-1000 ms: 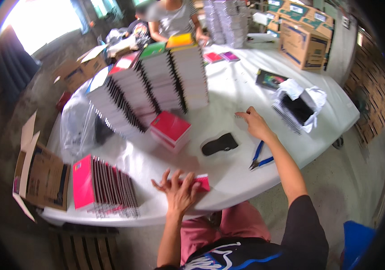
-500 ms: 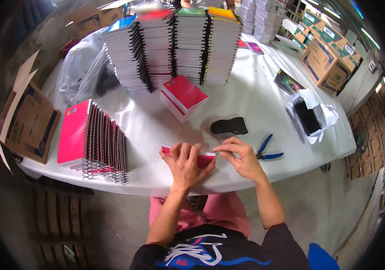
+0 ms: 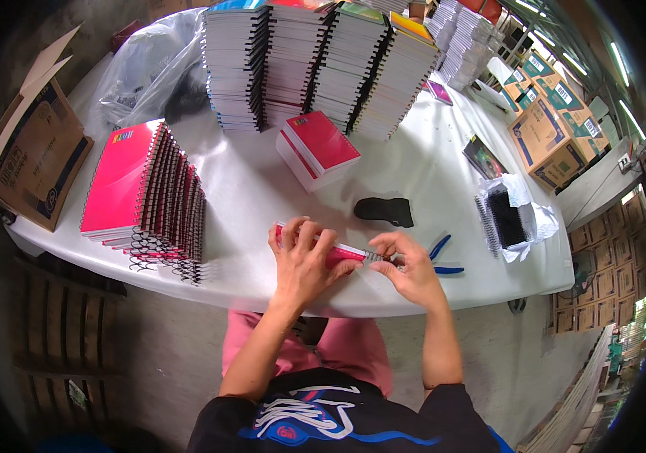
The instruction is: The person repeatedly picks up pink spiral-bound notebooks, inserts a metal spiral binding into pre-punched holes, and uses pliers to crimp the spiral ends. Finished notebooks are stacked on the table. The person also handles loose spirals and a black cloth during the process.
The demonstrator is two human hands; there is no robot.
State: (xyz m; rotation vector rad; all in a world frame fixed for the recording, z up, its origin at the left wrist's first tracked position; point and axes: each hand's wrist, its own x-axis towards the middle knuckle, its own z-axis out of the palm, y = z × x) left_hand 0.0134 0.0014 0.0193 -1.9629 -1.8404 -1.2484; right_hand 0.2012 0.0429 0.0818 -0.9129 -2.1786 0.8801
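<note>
My left hand [image 3: 300, 263] is closed around a red-covered notebook [image 3: 348, 253], which stands on its edge near the table's front side. At the notebook's right end, my right hand [image 3: 412, 278] pinches a thin wire spiral coil [image 3: 373, 256]. Part of the coil shows between the fingers and the notebook's edge; how far it runs into the holes is hidden. Just right of that hand lie blue-handled pliers [image 3: 446, 269]. A flat black piece [image 3: 383, 212] with a rounded end rests beyond my hands. Behind it sits a small stack of red-covered, uncoiled notebooks [image 3: 326, 143].
Spiral-bound red notebooks [image 3: 123, 189] are stacked at the left, beside an open cardboard box [image 3: 32, 158]. Tall stacks of bound notebooks [image 3: 236, 75] line the back next to a clear plastic bag [image 3: 149, 68]. At right, a paper-lined box [image 3: 538, 226] holds black coils.
The view has shifted, so the table items sit differently in the picture. More of the coil now shows at the notebook's right end, and my right fingers have changed their pinch on it.
</note>
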